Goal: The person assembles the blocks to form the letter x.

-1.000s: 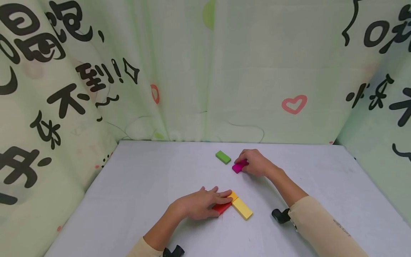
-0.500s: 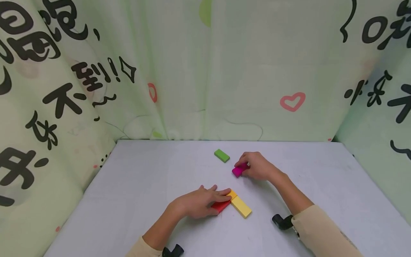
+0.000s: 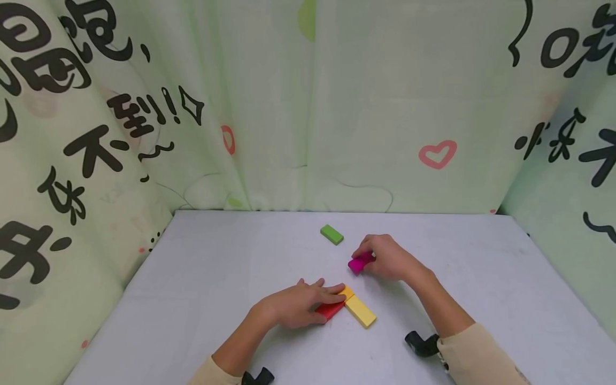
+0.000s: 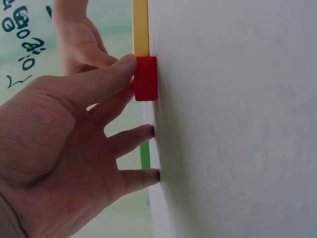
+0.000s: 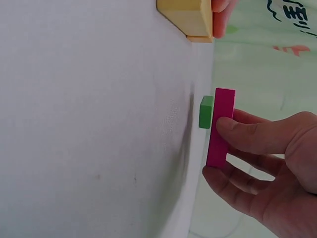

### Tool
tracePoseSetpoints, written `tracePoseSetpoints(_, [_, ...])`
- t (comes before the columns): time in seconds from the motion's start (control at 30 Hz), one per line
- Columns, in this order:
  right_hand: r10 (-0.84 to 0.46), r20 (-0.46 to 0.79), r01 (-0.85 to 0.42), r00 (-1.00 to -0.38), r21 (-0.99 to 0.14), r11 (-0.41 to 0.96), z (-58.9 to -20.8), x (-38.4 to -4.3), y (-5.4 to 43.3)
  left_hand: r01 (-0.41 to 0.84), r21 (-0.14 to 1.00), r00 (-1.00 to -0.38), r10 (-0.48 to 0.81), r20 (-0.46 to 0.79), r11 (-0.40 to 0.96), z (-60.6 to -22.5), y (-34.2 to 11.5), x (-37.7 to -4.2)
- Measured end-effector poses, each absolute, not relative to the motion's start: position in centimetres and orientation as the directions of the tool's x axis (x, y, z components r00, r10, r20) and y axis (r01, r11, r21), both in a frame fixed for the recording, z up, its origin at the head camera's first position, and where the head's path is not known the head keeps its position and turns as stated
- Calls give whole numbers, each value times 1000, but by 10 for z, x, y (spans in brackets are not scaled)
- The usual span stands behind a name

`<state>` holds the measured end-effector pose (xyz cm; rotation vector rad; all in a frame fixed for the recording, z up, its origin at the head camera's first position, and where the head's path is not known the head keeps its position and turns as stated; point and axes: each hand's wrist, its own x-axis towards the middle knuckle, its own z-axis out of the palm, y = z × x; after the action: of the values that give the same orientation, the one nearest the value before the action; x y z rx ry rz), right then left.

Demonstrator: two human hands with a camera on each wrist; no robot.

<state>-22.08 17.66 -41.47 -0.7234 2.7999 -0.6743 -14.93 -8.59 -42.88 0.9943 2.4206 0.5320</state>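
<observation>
The right hand is pinching the pink block with its thumb and fingers. It is bringing that block closer to the person than a second ago, so the pink block is now hanging farther from the green block and nearer to the yellow block, touching neither. The left hand is staying put, spreading its fingers out and touching the red block.
</observation>
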Motion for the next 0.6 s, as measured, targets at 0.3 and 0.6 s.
tracePoseSetpoints(0.3, [-479,-29,-412,-877,-467,783,-412,-207,177,549,504,-632,725,-272,667,-428,-85,-149])
tracePoseSetpoints(0.6, [-488,-11,-426,-873,-473,771,-413,-196,177,541,504,-640,718,-274,674,-428,-85,-148])
